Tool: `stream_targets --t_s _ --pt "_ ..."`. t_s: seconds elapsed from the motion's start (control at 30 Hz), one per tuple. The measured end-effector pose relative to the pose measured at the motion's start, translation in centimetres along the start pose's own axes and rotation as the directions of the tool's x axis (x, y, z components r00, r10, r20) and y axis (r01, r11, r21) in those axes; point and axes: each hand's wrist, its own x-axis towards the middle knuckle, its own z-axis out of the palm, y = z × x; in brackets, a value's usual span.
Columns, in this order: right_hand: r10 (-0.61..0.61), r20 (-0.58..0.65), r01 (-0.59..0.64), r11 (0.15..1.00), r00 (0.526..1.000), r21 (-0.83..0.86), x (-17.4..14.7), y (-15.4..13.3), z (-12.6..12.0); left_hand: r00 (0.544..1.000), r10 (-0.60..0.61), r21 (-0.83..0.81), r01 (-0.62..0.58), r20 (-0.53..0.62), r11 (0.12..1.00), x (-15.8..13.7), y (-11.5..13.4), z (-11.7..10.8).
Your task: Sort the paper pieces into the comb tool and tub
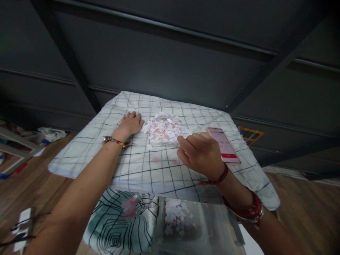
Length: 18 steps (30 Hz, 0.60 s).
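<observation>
Left hand — palm down on the checked pillow, fingers together, tips just left of the heap of paper scraps.
Right hand — fingers curled loosely, clamped on nothing visible, forefinger touching the heap's near edge; phone just beyond the knuckles.
Clear bag below the wrists holds more scraps.

No text, brand or number can be read anywhere. The smartphone lying on the checked pillow shows a lit screen with faint lines and a red bar near its lower end, but the writing there is too small and blurred to make out.
</observation>
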Motion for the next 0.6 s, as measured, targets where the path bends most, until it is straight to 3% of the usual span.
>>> stream_targets --t_s 0.33,0.6 --pt "-0.021 0.038 0.021 1.000 0.999 0.013 0.9 -0.5 0.1 1.000 0.006 0.044 -0.005 -0.005 0.999 -0.1 0.1 -0.1" --pt "-0.003 0.027 0.002 1.000 1.000 0.019 0.0 0.2 -1.5 1.000 -0.001 0.044 0.002 -0.004 0.999 0.1 0.0 0.0"
